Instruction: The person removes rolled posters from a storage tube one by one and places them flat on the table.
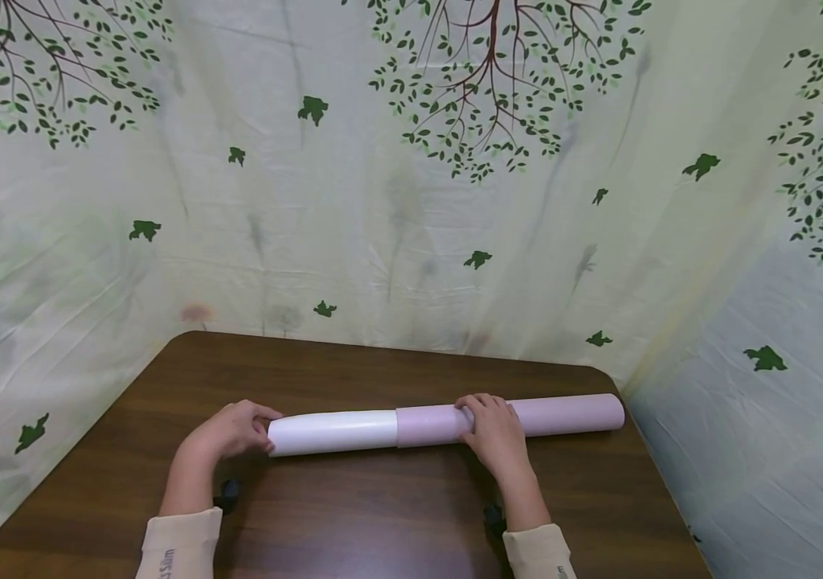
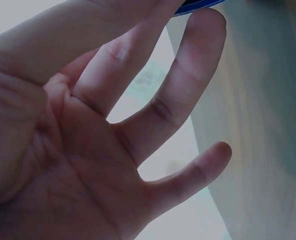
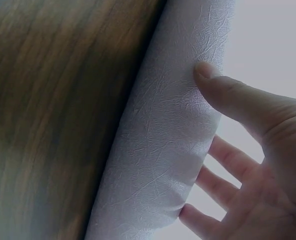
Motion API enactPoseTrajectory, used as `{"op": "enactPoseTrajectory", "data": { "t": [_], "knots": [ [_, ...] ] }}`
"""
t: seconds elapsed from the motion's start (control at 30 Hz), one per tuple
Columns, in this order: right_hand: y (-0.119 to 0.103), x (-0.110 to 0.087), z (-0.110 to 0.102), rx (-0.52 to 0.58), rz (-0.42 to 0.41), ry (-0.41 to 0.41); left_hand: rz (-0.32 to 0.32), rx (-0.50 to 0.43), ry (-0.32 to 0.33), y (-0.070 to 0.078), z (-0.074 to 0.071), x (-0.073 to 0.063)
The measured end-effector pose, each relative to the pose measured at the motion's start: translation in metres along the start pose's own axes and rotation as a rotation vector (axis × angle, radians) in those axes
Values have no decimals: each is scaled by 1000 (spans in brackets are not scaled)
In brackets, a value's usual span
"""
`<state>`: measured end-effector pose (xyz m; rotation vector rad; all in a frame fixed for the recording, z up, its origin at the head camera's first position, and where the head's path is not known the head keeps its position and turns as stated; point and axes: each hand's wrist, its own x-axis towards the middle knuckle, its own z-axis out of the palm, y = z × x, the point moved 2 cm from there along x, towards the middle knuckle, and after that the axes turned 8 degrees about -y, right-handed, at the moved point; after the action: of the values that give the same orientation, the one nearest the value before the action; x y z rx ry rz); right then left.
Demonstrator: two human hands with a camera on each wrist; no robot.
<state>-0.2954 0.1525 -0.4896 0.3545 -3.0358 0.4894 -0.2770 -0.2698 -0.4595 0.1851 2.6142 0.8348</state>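
Note:
A long roll lies crosswise on the brown table, its white part (image 1: 335, 433) at the left and its slightly thicker pink part (image 1: 571, 415) at the right. My left hand (image 1: 232, 430) holds the white end between thumb and forefinger. In the left wrist view, the ring finger (image 2: 188, 75) and little finger stretch away from the palm, and a blue rim (image 2: 198, 6) shows at the top edge. My right hand (image 1: 496, 434) grips the pink part from above, thumb on the near side, fingers over the far side. Up close, the pink surface (image 3: 158, 125) looks finely creased.
The wood-grain table (image 1: 382, 515) has rounded far corners, and the roll's right end reaches close to its right edge. A pale curtain (image 1: 397, 225) printed with leaves and branches hangs behind and along both sides. Dark wrist gear (image 1: 227, 494) sits below each hand.

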Motion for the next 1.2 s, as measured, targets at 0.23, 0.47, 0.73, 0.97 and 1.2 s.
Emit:
{"op": "enactPoseTrajectory", "data": {
  "t": [0.23, 0.47, 0.73, 0.97, 1.2],
  "knots": [
    [0, 0, 0, -6, -2, 2, 33, 17, -7, -8, -3, -5],
    [0, -1, -1, -8, -2, 1, -9, 28, 8, -17, -6, -10],
    [-1, -2, -2, -6, -4, -3, 8, 45, 27, -26, -8, -18],
    [-1, -2, -1, -27, -16, 10, -23, 30, 10, -36, -7, -21],
    [1, -3, -2, -27, -15, 11, -41, 47, 20, -43, -9, -24]
  ]
}}
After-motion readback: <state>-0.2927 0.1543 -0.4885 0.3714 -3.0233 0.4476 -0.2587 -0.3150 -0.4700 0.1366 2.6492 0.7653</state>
